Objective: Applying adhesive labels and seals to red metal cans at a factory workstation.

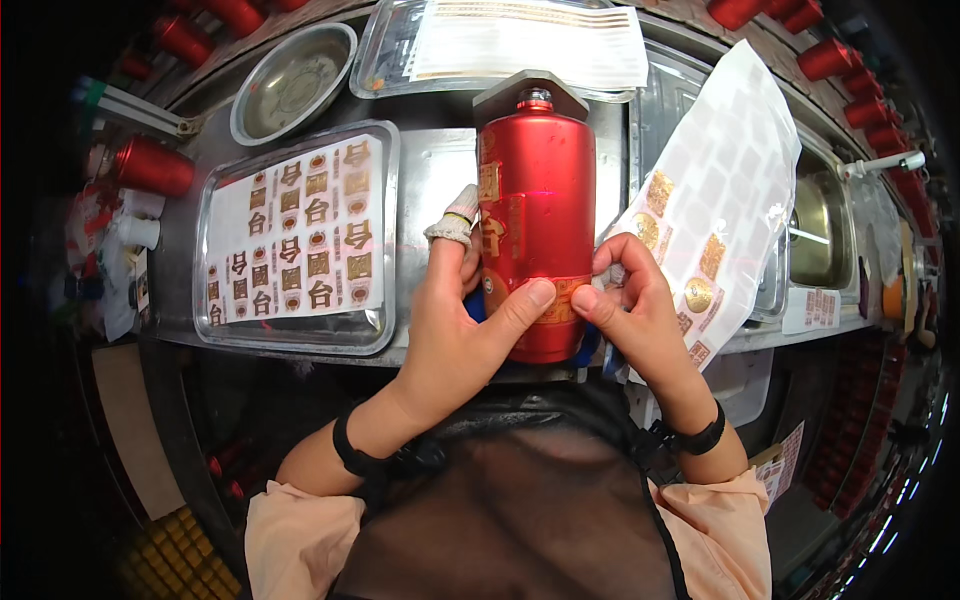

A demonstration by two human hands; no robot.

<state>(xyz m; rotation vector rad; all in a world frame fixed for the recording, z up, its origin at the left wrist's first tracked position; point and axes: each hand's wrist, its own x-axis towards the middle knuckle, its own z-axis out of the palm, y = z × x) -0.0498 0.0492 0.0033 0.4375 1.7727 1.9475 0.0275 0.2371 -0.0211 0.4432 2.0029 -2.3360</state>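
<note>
A shiny red bottle [545, 190] with a narrow dark mouth and gold lettering stands upright in front of me. My left hand [455, 310] is closed round its left side, the thumb pressing low on the front. A knitted finger cover [457, 222] sits on one of its fingers. My right hand [632, 305] grips the lower right side, its thumb at the edge of a gold decal [563, 300]. This decal lies against the bottle near the base. The fingers behind the bottle are partly hidden.
Left, a metal tray [388, 250] bears a sheet of gold decals [300, 240]. A metal bowl [295, 80] stands beyond it. More decal sheets [530, 40] lie on a far tray. At right are a plastic-covered decal sheet [735, 160] and a sink [825, 235]. Red bottles [155, 165] line the edges.
</note>
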